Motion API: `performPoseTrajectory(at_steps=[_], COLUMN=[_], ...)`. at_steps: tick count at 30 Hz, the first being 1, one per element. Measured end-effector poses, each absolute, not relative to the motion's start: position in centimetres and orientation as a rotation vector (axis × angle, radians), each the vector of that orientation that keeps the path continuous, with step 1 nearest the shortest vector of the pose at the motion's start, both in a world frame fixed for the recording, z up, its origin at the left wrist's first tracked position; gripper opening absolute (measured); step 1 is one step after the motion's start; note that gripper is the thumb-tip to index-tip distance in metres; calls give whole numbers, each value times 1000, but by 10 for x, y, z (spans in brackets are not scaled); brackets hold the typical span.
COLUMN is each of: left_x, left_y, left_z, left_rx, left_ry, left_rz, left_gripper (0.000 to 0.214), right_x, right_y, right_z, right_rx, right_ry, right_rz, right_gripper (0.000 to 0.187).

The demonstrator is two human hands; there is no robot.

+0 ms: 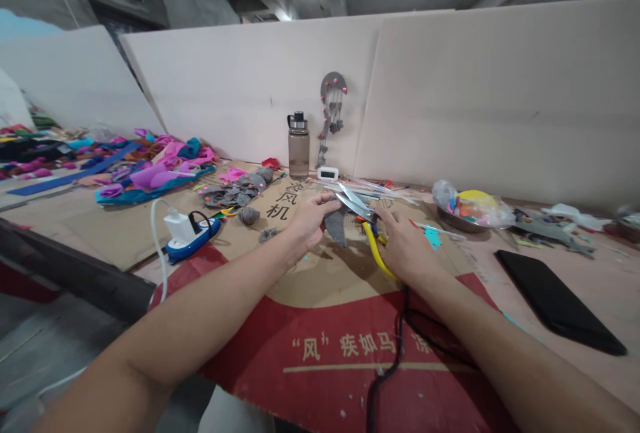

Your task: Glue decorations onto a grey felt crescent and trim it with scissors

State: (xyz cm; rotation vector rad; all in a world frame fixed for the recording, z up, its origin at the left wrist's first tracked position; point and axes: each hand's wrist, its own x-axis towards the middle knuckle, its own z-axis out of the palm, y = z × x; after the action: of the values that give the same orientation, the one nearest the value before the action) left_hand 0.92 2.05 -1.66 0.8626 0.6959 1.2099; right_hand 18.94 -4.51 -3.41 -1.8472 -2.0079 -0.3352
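Note:
In my left hand (311,221) I pinch a piece of grey felt (336,227), which hangs below my fingers. My right hand (403,246) is closed round the yellow handles of a pair of scissors (356,205). The scissor blades are spread apart and point up and left, at the top of the felt. Both hands are above a cardboard sheet (320,286) with red printing. A grey yarn ball (249,215) and a pile of grey felt pieces (235,191) lie left of my left hand.
A drink bottle (299,149) and a small white digital clock (328,173) stand at the back. A blue power strip (193,241) sits left, a black phone (557,299) right. A metal bowl (460,221) holds bagged items. A black cable (395,353) crosses the cardboard.

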Motion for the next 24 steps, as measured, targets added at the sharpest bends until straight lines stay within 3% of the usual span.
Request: performPoseTrajectory(at_steps=[24], left_x=[11], left_y=[18], left_z=[-22], left_rx=[824], left_ry=[652], left_rz=[1120], left_gripper=[12], right_x=[180], right_y=[-53], right_z=[-28], right_rx=[-2006], right_ry=[-2095], right_rz=[-426], right_gripper=[39])
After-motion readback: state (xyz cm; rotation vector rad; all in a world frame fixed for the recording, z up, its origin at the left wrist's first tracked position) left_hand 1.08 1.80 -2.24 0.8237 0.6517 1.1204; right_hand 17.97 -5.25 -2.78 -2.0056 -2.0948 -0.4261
